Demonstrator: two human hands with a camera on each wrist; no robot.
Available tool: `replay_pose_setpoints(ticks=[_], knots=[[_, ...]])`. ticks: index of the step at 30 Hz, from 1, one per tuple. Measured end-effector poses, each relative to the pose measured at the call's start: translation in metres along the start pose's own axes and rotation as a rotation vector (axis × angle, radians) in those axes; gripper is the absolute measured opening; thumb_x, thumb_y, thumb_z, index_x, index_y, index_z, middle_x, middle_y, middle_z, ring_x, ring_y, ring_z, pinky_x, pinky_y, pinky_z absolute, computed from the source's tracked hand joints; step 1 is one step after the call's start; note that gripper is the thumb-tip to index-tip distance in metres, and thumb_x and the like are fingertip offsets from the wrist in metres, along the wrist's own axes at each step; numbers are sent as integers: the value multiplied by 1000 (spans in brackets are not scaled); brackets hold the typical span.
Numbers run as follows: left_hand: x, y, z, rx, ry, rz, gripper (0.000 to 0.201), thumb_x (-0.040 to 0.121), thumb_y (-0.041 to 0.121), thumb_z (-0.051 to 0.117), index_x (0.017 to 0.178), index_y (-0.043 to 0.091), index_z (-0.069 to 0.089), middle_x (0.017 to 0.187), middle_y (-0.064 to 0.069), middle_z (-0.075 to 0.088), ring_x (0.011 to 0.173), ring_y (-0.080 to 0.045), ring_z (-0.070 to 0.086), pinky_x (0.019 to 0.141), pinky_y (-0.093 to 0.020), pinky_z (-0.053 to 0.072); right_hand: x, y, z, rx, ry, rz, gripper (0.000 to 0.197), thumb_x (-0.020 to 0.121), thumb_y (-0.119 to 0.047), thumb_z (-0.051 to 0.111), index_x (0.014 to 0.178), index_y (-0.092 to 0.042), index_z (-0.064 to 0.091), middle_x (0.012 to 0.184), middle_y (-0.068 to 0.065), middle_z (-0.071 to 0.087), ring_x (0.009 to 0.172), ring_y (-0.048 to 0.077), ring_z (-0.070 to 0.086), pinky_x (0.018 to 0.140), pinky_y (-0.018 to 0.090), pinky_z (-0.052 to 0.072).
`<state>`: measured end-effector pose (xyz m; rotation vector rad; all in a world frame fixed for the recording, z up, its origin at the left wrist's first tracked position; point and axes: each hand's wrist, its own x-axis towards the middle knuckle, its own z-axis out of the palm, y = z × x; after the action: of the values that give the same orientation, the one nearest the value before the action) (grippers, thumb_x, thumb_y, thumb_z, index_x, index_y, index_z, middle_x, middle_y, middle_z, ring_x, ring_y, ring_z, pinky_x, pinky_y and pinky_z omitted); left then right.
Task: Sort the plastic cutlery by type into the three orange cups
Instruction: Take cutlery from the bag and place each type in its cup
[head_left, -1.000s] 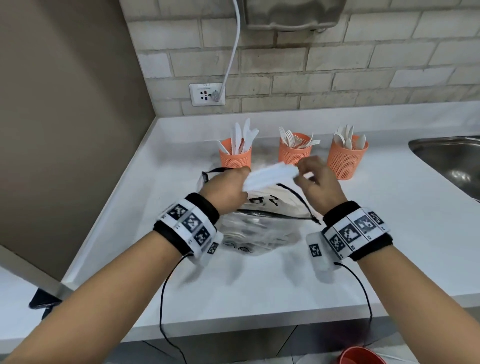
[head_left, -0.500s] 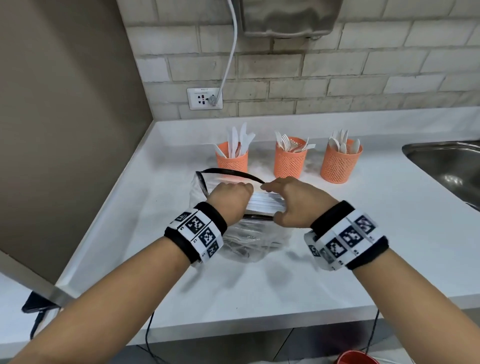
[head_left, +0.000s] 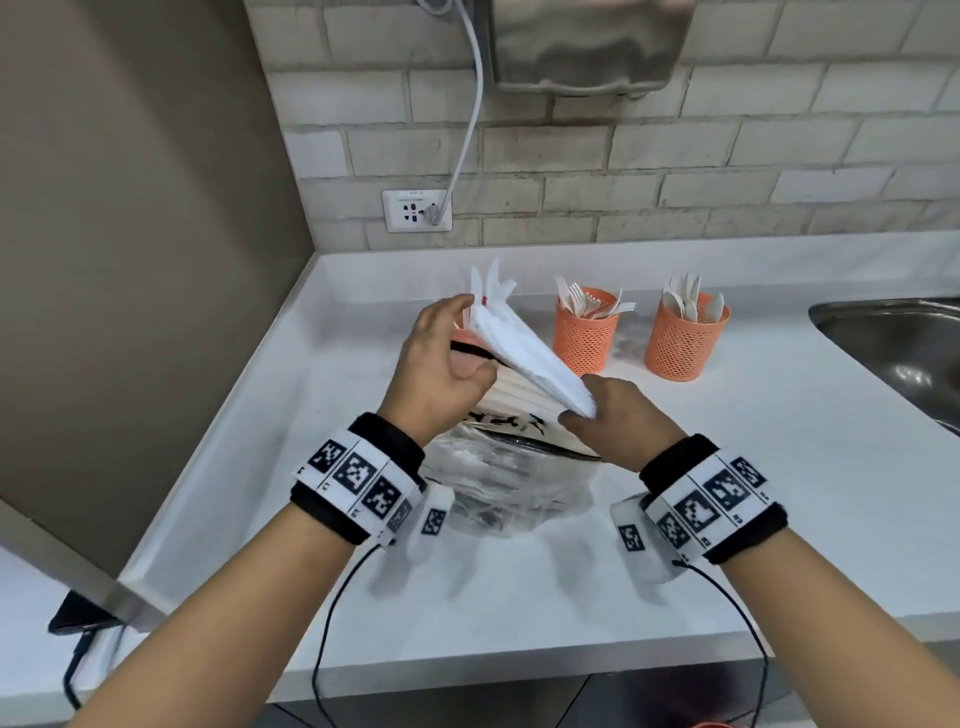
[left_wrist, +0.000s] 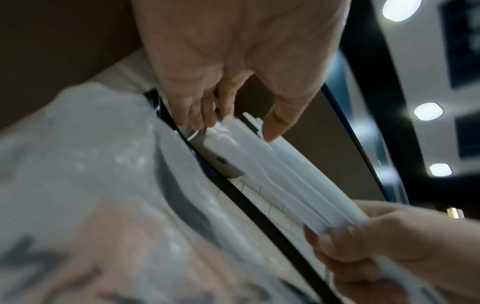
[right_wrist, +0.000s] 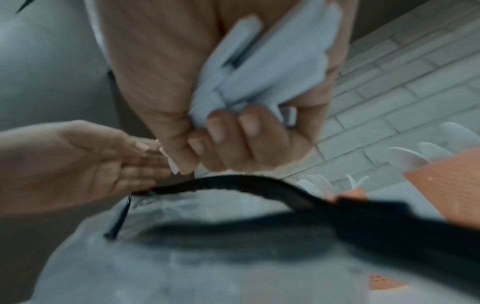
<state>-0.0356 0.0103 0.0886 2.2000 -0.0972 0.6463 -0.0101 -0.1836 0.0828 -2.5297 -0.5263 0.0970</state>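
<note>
A bundle of white plastic cutlery (head_left: 530, 358) slants above the clear bag (head_left: 509, 488). My right hand (head_left: 587, 415) grips its near end, fingers curled round it (right_wrist: 221, 127). My left hand (head_left: 465, 338) touches the far end with straight fingers and thumb (left_wrist: 239, 127). Three orange cups stand behind. The left cup (head_left: 462, 340) is mostly hidden by my left hand, with knives (head_left: 491, 283) rising from it. The middle cup (head_left: 584, 338) holds forks and the right cup (head_left: 683, 343) holds spoons.
The bag's black zip rim (right_wrist: 246, 185) lies open under my hands, with more white cutlery inside. A steel sink (head_left: 898, 343) is at the right. A wall socket (head_left: 415, 210) with a white cable sits behind. Bare white counter (head_left: 779, 467) spreads to the right.
Half a second ago both hands held the bundle low at the bag's mouth. It has since come up out of the bag and tilted, far end toward the left cup.
</note>
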Motion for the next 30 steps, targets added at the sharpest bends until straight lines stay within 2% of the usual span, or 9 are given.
replay_pose_setpoints(ticks=[2, 4, 8, 10, 13, 16, 20, 24, 30], knots=[[-3, 2, 6, -218, 10, -176, 71, 74, 22, 66, 138, 14, 36, 133, -1, 47, 126, -16, 44, 108, -27, 32, -2, -1, -5, 134, 23, -8, 13, 87, -22, 57, 88, -11, 50, 73, 4, 51, 59, 18, 46, 50, 24, 31], [-4, 6, 10, -473, -68, -321, 62, 84, 12, 65, 138, 14, 35, 125, 0, 49, 122, -18, 48, 105, -28, 36, -3, -3, -8, 282, 18, -19, 11, 86, -20, 58, 83, -12, 51, 63, -1, 46, 55, 17, 44, 50, 23, 33], [-5, 17, 19, -749, -276, -338, 22, 92, 13, 50, 111, 25, 53, 105, 6, 61, 102, -12, 60, 92, -26, 49, -2, -8, -6, 568, -179, 15, 17, 88, -16, 56, 72, -19, 49, 59, 0, 43, 45, 13, 38, 43, 22, 31], [-5, 21, 24, -860, -284, -341, 19, 94, 9, 46, 103, 24, 54, 98, 2, 63, 87, -5, 65, 82, -22, 55, 0, -10, -2, 666, -273, 8, 17, 91, -15, 52, 74, -15, 49, 58, 2, 41, 40, 12, 34, 40, 21, 28], [-2, 23, 27, -903, -247, -363, 16, 94, 8, 46, 99, 20, 55, 92, -4, 64, 76, -6, 68, 76, -23, 57, 3, -10, 5, 796, -311, 1, 9, 94, -21, 48, 91, -12, 49, 57, 2, 40, 39, 11, 33, 39, 20, 27], [0, 21, 30, -920, -203, -388, 12, 93, 8, 48, 97, 15, 58, 90, -7, 66, 72, -9, 69, 73, -25, 58, 7, -6, 9, 784, -282, -2, 21, 94, -29, 47, 112, -19, 48, 57, 2, 46, 37, 11, 38, 39, 19, 31], [2, 22, 30, -931, -194, -404, 13, 94, 8, 47, 96, 11, 59, 91, -10, 66, 72, -11, 70, 74, -26, 59, 13, -2, 9, 748, -270, -63, 9, 94, -30, 46, 100, -28, 52, 65, 5, 52, 41, 13, 43, 38, 20, 34], [8, 25, 27, -947, -170, -426, 15, 95, 8, 44, 98, 13, 58, 93, -8, 66, 76, -13, 68, 71, -25, 59, 19, -5, 3, 770, -293, -82, 8, 94, -30, 45, 97, -28, 52, 67, 3, 54, 44, 12, 44, 38, 20, 34], [22, 22, 23, -1005, -70, -460, 25, 96, 3, 41, 119, 7, 50, 101, -12, 65, 84, -22, 68, 68, -31, 60, 34, -9, -4, 821, -306, -60, 16, 94, -32, 41, 94, -23, 55, 71, 2, 58, 45, 12, 47, 42, 21, 34]])
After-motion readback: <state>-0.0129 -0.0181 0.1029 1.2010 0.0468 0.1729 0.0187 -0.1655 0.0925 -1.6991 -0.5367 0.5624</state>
